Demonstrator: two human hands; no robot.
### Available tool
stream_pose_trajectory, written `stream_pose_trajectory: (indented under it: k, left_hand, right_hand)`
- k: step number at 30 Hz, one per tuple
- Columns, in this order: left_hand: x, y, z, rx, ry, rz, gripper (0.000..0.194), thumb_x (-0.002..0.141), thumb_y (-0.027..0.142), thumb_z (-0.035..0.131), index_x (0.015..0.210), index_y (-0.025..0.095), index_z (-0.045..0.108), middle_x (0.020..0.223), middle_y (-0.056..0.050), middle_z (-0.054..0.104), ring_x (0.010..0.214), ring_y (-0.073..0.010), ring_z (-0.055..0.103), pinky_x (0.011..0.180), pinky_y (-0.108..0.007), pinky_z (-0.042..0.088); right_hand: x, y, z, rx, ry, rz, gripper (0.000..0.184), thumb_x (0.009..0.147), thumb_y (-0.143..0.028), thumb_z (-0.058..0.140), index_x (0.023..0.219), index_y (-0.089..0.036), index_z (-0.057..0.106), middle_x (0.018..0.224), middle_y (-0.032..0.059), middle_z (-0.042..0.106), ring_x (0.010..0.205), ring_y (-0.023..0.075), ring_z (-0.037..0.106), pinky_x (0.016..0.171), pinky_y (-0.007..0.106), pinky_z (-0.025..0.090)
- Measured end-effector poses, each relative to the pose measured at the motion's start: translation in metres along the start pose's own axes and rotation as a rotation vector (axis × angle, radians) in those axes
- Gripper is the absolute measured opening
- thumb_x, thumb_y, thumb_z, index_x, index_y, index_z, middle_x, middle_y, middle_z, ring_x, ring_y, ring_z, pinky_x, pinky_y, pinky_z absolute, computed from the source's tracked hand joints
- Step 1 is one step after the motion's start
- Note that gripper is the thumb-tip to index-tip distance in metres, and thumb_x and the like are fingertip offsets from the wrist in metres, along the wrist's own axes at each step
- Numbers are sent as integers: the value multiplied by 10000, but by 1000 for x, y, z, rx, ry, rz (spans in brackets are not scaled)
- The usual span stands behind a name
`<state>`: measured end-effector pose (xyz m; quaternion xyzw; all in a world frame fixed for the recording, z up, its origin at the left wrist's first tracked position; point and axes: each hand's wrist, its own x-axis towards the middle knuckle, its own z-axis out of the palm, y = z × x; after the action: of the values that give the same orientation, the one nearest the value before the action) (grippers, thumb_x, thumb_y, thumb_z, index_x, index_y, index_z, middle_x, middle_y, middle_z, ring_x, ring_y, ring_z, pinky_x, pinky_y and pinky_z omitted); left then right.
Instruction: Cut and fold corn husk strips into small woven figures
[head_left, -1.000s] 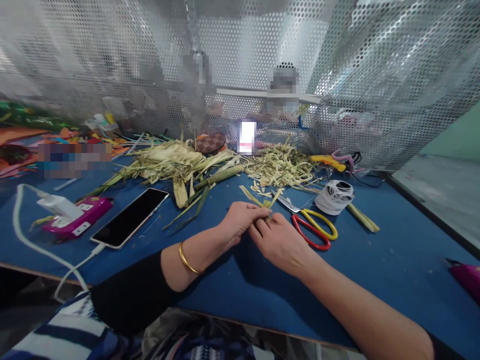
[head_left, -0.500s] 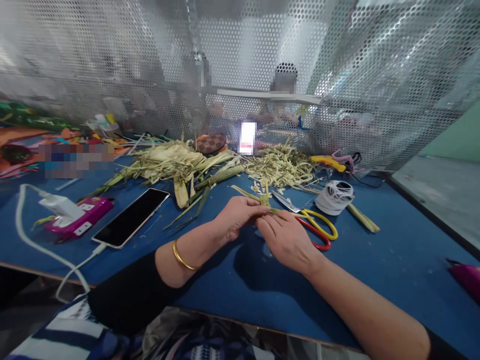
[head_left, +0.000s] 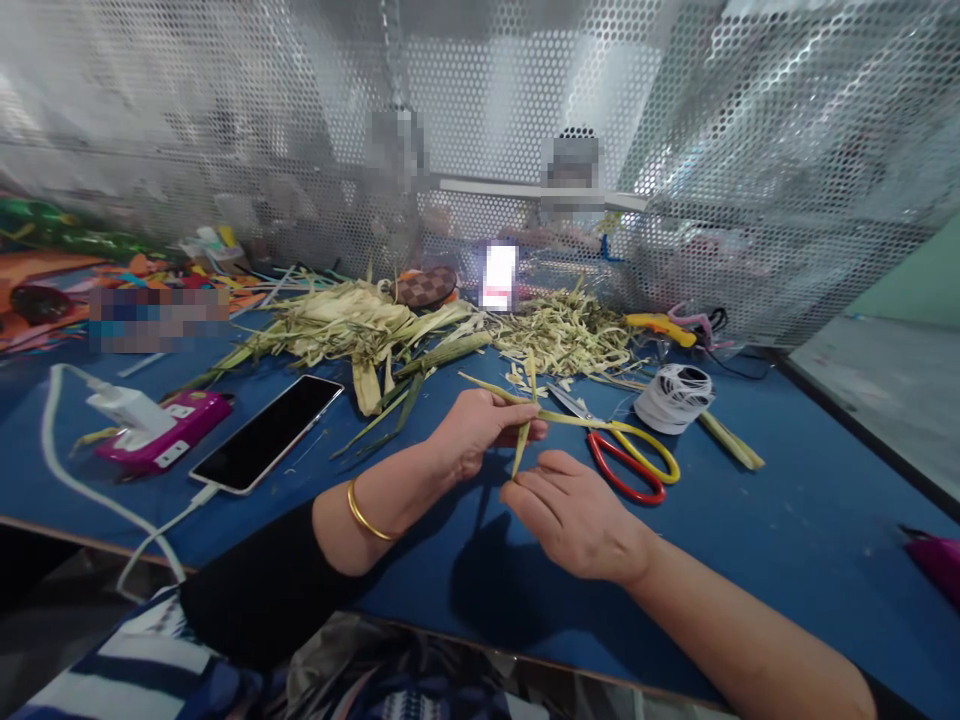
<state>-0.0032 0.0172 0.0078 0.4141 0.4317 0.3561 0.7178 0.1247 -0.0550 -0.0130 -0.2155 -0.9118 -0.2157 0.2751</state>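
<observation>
My left hand (head_left: 480,430), with a gold bangle at the wrist, is closed in a pinch where pale green corn husk strips (head_left: 574,420) cross. One strip runs sideways to the right; another stands up and down through the crossing. Below it, my right hand (head_left: 581,515) is closed on the lower end of the upright strip, its fingertips partly hidden. Just right of the hands lie scissors (head_left: 630,470) with one red and one yellow handle, blades pointing away. A roll of white string (head_left: 673,398) sits behind them.
Beyond my hands are a heap of husks (head_left: 345,325) and a pile of shredded strips (head_left: 566,335). A charging phone (head_left: 268,434) and a purple power strip (head_left: 187,430) lie left. A perforated metal screen (head_left: 480,90) closes off the blue table's (head_left: 720,570) back.
My right hand has moved down and toward me, away from my left hand, drawing a strip end with it. The crossed strips now show more openly. My left hand keeps its pinch.
</observation>
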Motion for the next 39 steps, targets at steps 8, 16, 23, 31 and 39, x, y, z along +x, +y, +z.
stream_pose_trajectory:
  k: [8, 16, 23, 31, 39]
  left_hand:
    - [1, -2, 0, 21, 8, 2, 76, 737, 153, 720, 717, 97, 673, 647, -66, 697, 582, -130, 649, 637, -248, 524]
    - [2, 5, -6, 46, -40, 42, 217, 812, 309, 648, 740, 108, 684, 702, -73, 708, 576, -127, 654, 637, -243, 521]
    - [0, 0, -3, 178, -51, 89, 273, 618, 305, 813, 715, 101, 660, 592, -14, 616, 479, -83, 543, 494, -211, 449]
    - [2, 2, -3, 159, -90, 43, 105, 712, 166, 713, 680, 97, 642, 497, 20, 529, 410, -50, 452, 417, -177, 392]
    - [3, 7, -7, 144, -109, 32, 99, 698, 143, 717, 654, 111, 634, 489, 25, 525, 424, -55, 455, 422, -176, 385]
  right_hand:
    - [4, -2, 4, 48, -34, 18, 347, 939, -82, 278, 765, -148, 571, 585, 12, 540, 530, 154, 413, 618, 296, 352]
    - [-7, 30, -18, -287, 83, 506, 198, 934, -297, 481, 989, -141, 588, 865, 100, 674, 809, 217, 577, 766, 329, 349]
    - [-17, 38, -2, -303, -231, 475, 293, 959, -230, 386, 732, -173, 561, 615, 34, 597, 527, 167, 467, 639, 312, 264]
    - [-11, 33, -14, -150, -213, 533, 365, 967, -257, 342, 640, -194, 493, 513, -9, 514, 457, 130, 383, 592, 285, 249]
    - [-8, 33, -23, 52, -250, 636, 373, 961, -316, 314, 627, -209, 441, 514, -14, 447, 493, 137, 387, 546, 272, 232]
